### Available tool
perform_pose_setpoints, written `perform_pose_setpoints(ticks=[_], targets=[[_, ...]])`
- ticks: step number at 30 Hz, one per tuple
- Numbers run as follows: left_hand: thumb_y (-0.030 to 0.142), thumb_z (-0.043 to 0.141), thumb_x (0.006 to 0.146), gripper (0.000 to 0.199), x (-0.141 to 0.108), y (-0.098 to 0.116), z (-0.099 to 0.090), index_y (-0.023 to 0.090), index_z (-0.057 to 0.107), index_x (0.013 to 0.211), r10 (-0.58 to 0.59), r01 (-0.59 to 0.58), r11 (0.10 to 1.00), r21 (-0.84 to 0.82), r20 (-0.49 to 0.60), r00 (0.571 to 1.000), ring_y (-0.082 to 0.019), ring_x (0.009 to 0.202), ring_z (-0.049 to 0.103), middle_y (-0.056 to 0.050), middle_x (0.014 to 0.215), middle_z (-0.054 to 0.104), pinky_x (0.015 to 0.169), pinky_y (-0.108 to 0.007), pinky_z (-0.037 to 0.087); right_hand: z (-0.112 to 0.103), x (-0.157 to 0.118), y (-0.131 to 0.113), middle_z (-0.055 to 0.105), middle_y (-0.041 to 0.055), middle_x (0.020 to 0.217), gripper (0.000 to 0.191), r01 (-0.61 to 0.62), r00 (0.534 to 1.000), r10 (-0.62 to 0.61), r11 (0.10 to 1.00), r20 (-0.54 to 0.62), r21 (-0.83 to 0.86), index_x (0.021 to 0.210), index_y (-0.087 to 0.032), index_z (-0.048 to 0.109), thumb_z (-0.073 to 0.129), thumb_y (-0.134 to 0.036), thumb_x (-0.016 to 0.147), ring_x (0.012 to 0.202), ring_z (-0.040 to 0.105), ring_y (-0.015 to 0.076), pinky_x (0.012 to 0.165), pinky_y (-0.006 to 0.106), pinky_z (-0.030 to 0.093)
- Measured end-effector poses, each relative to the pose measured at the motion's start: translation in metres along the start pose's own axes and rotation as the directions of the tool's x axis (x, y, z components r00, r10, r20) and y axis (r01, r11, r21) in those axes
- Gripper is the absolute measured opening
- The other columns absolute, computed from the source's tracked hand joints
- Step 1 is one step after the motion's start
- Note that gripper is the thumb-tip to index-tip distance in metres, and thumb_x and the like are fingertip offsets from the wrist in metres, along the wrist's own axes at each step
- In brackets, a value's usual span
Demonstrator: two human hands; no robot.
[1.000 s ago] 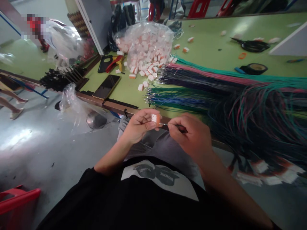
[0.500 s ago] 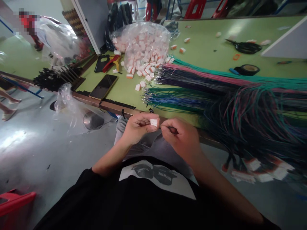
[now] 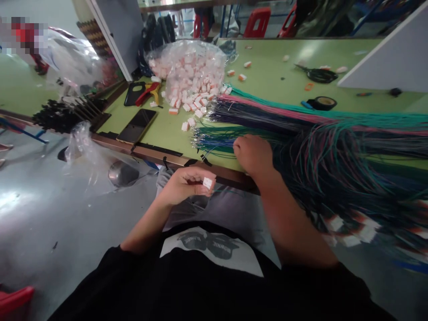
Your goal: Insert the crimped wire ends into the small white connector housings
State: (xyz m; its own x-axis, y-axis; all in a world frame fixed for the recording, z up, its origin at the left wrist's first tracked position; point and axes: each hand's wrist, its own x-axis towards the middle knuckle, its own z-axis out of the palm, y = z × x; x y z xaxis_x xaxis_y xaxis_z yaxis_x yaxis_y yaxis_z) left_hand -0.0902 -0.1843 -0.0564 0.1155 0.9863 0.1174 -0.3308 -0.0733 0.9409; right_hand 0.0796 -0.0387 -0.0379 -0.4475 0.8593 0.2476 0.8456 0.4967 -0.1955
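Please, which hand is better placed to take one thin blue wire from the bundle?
Probably the right hand: it is at the thin blue wires, while the left hand already holds a small white plastic block.

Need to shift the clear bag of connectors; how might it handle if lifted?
The clear bag would probably sag and crumple, since its thin film looks loose and wrinkled. It may spill, as connectors lie loose at its near side.

Green tabletop (image 3: pixel 174 138) lies open between phone (image 3: pixel 137 126) and wires (image 3: pixel 214 137).
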Motion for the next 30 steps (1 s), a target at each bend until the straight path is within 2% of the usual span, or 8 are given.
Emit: perform_pose_setpoints(ticks=[4,10,14,19,21,23,26,30], targets=[[0.026,0.085,0.065,0.02,0.003,-0.006,-0.001,0.015,0.073,0.077,0.014,-0.016,0.999,-0.045,-0.044,0.999,-0.01,0.057,0.062,-0.001,0.064,0.068,0.057,-0.022,0.053,-0.003,-0.002,-0.001,0.068,0.0107,0.08,0.021,-0.037,0.999,0.037,0.998,0.013,-0.044,0.068,-0.019,0.064,0.048,-0.013,0.081,0.065,0.054,0.0195,0.057,0.032,0.024],[0.025,0.085,0.063,0.03,0.009,-0.016,-0.007,0.017,0.073,0.088,-0.017,-0.018,0.989,-0.149,-0.232,0.973,-0.01,0.061,0.065,0.0,0.07,0.07,0.056,-0.021,0.054,-0.009,-0.019,0.007,0.068,0.0072,0.077,0.013,-0.201,0.956,0.226,0.969,-0.188,0.143,0.076,-0.023,0.067,0.055,-0.022,0.077,0.063,0.052,0.0192,0.053,0.029,0.023],[0.023,0.083,0.065,0.03,0.011,-0.016,-0.008,0.016,0.071,0.092,-0.072,0.023,0.986,-0.168,-0.292,0.954,-0.011,0.063,0.065,0.0,0.071,0.068,0.056,-0.02,0.055,-0.012,-0.024,0.02,0.062,0.0038,0.063,0.013,-0.165,0.978,0.181,0.975,-0.101,0.146,0.061,-0.025,0.063,0.058,-0.022,0.072,0.059,0.051,0.018,0.054,0.029,0.025],[0.02,0.083,0.064,0.031,0.014,-0.013,-0.006,0.015,0.07,0.092,-0.104,0.038,0.974,-0.225,-0.289,0.952,-0.01,0.063,0.066,0.001,0.07,0.068,0.057,-0.02,0.055,-0.033,-0.027,0.031,0.055,0.0022,0.054,0.01,-0.209,0.836,0.483,0.72,-0.261,0.662,0.061,-0.023,0.06,0.055,-0.019,0.069,0.053,0.046,0.0155,0.053,0.032,0.032],[0.019,0.083,0.064,0.033,0.015,-0.013,-0.005,0.015,0.069,0.093,-0.108,0.034,0.964,-0.262,-0.273,0.956,-0.01,0.063,0.066,0.001,0.071,0.069,0.057,-0.019,0.055,-0.04,-0.033,0.018,0.056,0.0011,0.056,0.008,-0.088,0.904,0.376,0.63,-0.203,0.772,0.065,-0.022,0.062,0.056,-0.022,0.071,0.054,0.049,0.0148,0.053,0.031,0.037],[0.02,0.084,0.064,0.034,0.017,-0.013,-0.005,0.015,0.068,0.093,-0.104,0.032,0.958,-0.284,-0.243,0.964,-0.01,0.063,0.067,0.001,0.072,0.07,0.056,-0.019,0.055,-0.044,-0.041,-0.002,0.064,0.0016,0.067,0.008,0.046,0.983,0.101,0.682,-0.156,0.73,0.072,-0.022,0.065,0.058,-0.025,0.074,0.064,0.058,0.0162,0.06,0.03,0.043],[0.024,0.086,0.064,0.034,0.017,-0.012,-0.006,0.015,0.068,0.092,-0.079,0.026,0.959,-0.283,-0.177,0.981,-0.01,0.063,0.067,0.0,0.072,0.07,0.056,-0.019,0.054,-0.044,-0.05,-0.031,0.071,0.0018,0.079,0.015,0.262,0.962,-0.252,0.741,-0.105,0.618,0.079,-0.023,0.069,0.055,-0.025,0.082,0.075,0.063,0.0162,0.069,0.029,0.046],[0.025,0.085,0.065,0.034,0.016,-0.009,-0.005,0.015,0.068,0.093,-0.058,0.023,0.963,-0.268,-0.126,0.99,-0.009,0.061,0.066,0.001,0.07,0.069,0.056,-0.018,0.053,-0.038,-0.052,-0.045,0.069,-0.0002,0.072,0.019,0.285,0.944,-0.327,0.718,-0.054,0.635,0.075,-0.022,0.068,0.051,-0.021,0.082,0.064,0.058,0.012,0.061,0.025,0.041]])
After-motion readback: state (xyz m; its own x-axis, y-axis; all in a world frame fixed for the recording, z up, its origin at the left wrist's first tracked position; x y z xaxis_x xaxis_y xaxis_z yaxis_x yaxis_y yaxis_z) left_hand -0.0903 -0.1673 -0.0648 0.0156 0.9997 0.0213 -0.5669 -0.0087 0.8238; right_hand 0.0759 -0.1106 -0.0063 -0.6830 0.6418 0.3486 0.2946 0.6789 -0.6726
